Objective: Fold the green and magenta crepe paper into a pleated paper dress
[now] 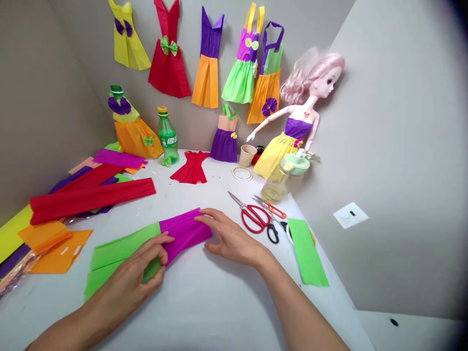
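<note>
A pleated strip of crepe paper lies on the white table [204,312], green [117,253] at one end and magenta [185,234] at the other. My left hand [131,275] pinches the green part close to the join, fingers over and under the folds. My right hand [234,239] rests on the table, its fingertips touching the magenta end. Part of the green paper is hidden under my left hand.
Red-handled scissors [254,218], black-handled scissors [272,229] and orange-handled scissors [270,207] lie to the right, beside a green paper strip [307,252]. Crepe sheets [91,200] are piled left. A doll [296,112], a green bottle [168,136] and paper dresses [206,63] stand behind.
</note>
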Tool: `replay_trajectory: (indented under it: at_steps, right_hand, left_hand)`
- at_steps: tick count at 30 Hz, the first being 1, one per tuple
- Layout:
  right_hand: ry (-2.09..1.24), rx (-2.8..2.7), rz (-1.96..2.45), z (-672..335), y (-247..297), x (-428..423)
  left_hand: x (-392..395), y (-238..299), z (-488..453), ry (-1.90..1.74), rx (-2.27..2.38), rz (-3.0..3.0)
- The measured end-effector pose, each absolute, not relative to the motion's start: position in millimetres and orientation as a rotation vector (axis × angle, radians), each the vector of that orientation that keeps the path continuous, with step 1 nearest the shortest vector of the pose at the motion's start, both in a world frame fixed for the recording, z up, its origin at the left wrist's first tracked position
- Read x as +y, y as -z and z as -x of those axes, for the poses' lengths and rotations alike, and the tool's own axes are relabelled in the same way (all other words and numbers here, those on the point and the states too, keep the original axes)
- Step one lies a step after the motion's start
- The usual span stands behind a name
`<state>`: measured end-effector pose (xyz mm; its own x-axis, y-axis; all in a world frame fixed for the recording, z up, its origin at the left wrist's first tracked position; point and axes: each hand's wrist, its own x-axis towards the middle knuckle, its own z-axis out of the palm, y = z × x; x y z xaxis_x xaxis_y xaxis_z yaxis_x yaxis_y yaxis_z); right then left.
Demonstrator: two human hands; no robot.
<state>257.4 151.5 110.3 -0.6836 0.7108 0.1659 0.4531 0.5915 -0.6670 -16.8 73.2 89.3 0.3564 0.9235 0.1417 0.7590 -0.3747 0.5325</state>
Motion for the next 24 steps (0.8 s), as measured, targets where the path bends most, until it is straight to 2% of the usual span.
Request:
replay_trajectory:
  at_steps: [5, 15, 24]
  right_hand:
    - [-0.710, -2.326, 0.858, -235, -103, 156]
    - [-0.973, -2.122, 1.018, -222, -86, 169]
    - [-0.667, -2.203, 1.004, -223, -81, 174]
  left_hand:
    - [77, -92, 30, -0.597, 1.434, -2.123]
    - [62, -67, 9, -0.711, 1.563, -2.484]
    - [68, -55, 34, -0.638, 1.642, -2.397]
